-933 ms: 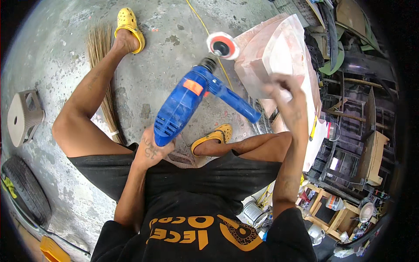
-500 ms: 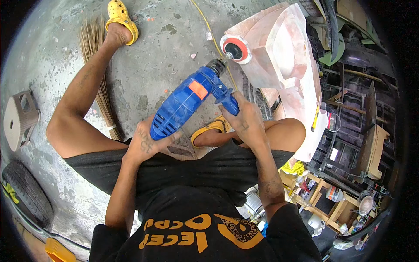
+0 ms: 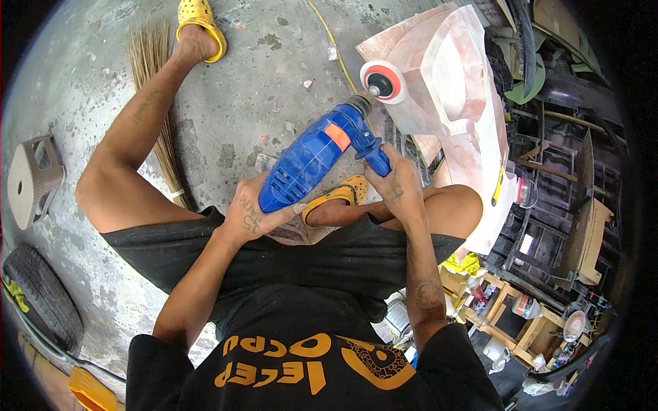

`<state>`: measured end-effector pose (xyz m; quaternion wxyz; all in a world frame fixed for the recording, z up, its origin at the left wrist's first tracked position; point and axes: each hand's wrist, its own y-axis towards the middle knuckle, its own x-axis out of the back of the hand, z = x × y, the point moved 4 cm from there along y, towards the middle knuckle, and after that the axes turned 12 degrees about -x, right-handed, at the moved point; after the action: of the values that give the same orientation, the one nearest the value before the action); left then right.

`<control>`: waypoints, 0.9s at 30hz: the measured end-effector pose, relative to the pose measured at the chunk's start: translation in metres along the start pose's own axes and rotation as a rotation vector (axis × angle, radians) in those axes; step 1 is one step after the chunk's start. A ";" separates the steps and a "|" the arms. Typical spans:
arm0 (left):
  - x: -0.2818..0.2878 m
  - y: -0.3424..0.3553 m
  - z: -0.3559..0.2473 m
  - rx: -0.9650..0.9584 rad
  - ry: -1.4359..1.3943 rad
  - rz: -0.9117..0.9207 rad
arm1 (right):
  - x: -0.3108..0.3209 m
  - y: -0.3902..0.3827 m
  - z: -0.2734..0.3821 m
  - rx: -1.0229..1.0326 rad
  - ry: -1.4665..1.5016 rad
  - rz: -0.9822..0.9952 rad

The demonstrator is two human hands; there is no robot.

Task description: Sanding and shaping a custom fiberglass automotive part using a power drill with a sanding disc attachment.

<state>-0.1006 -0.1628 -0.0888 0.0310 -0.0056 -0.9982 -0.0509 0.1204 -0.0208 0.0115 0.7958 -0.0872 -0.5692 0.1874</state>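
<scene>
The blue drill (image 3: 312,159) points up-right toward the pale panel (image 3: 466,103); the right hand (image 3: 397,185) seems clenched on its handle, the left hand (image 3: 250,216) cups its rear.

Glossy blue plastic drill (image 3: 312,159) at centre; rough stained concrete floor (image 3: 260,82) above; smooth, dull pinkish moulded panel (image 3: 459,89) upper right.

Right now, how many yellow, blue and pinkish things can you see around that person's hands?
Yellow: 2, a clog on the far foot and a clog under the drill.
Blue: 1, the drill, with the left hand at its rear and the right hand on its handle.
Pinkish: 1, the moulded panel.
Total: 4
</scene>
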 end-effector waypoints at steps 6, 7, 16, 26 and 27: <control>-0.009 0.003 0.000 -0.044 0.030 -0.023 | 0.000 0.003 -0.012 0.001 -0.041 -0.054; -0.008 0.004 -0.002 -0.045 0.048 -0.017 | 0.001 0.003 -0.013 0.001 -0.040 -0.055; -0.013 0.008 -0.009 -0.094 0.121 -0.027 | 0.001 0.006 -0.022 0.000 0.008 -0.025; -0.022 0.005 -0.009 -0.136 0.113 -0.068 | 0.000 0.004 -0.033 -0.006 -0.005 -0.065; -0.023 0.005 -0.009 -0.136 0.113 -0.066 | 0.000 0.004 -0.033 -0.012 0.005 -0.061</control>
<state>-0.0773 -0.1591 -0.0805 0.0851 0.0282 -0.9887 -0.1199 0.1509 -0.0145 -0.0006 0.8021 -0.0752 -0.5706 0.1595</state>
